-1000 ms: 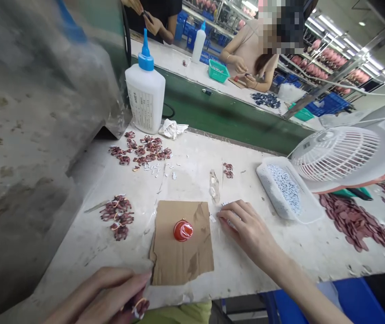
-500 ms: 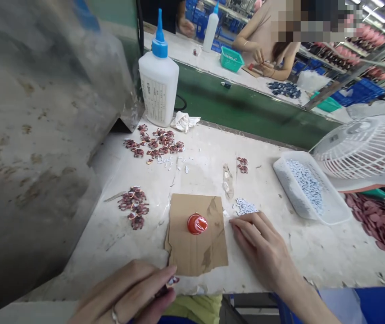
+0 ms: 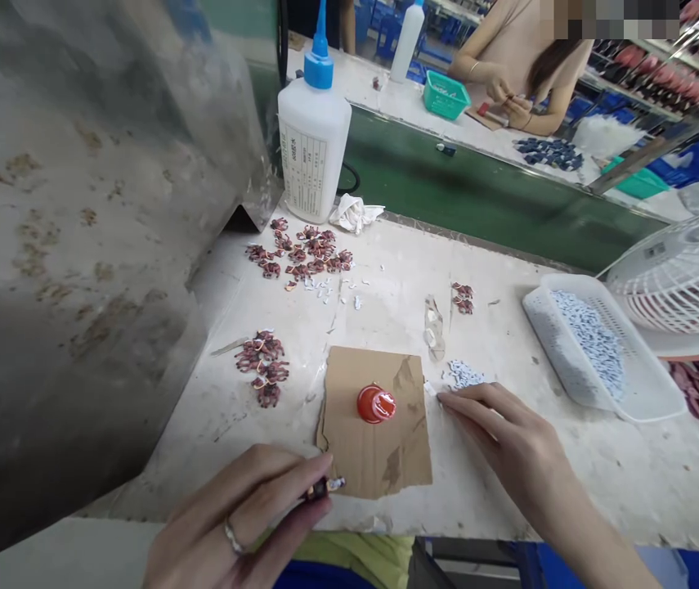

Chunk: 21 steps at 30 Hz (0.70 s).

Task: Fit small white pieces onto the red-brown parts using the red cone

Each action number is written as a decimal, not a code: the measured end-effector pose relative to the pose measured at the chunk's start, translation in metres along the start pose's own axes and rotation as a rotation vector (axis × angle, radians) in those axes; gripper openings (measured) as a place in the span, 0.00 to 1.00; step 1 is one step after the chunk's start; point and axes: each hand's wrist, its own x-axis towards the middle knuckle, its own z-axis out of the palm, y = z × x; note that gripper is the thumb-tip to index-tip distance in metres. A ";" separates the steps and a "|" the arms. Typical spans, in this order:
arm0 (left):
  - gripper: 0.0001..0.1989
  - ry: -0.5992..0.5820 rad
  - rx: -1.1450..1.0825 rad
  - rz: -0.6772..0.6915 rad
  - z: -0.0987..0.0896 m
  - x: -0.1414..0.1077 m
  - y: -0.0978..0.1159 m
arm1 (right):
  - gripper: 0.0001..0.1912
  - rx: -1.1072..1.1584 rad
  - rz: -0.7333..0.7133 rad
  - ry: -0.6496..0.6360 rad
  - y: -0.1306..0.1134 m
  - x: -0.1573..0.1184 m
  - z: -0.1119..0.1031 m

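The left hand (image 3: 239,511) sits at seven o'clock with its grip clenched: thumb and fingers pinch a small dark red piece (image 3: 320,489) tipped with white, just over the lower corner of a torn cardboard sheet (image 3: 349,450). A red cone-shaped cap (image 3: 377,404) stands on that sheet. The right hand (image 3: 517,433) lies at four o'clock with its grip released, holding nothing that shows, its fingertips (image 3: 444,397) just beside a small pile of white bits (image 3: 464,375) on the desk (image 3: 570,491). Finished-looking heaps of dark red pieces (image 3: 306,258) lie at ten o'clock, with a glue bottle (image 3: 313,139) beyond them and a white tray (image 3: 600,352) of white bits at three. The step looks like fitting white bits to the red pieces; the next move seems to call for fine fingertip placement.
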 end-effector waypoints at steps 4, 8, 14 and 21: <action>0.11 0.017 -0.010 -0.008 0.004 0.000 -0.002 | 0.15 -0.104 -0.090 -0.102 0.002 0.000 -0.004; 0.08 0.049 -0.034 -0.004 0.007 0.002 0.001 | 0.08 -0.002 -0.080 -0.020 -0.009 0.009 -0.005; 0.16 0.005 -0.075 0.045 0.010 0.003 -0.002 | 0.05 0.313 0.079 0.076 -0.041 0.026 -0.002; 0.14 0.063 -0.175 -0.007 0.010 0.003 0.001 | 0.06 0.445 0.109 0.130 -0.057 0.040 0.000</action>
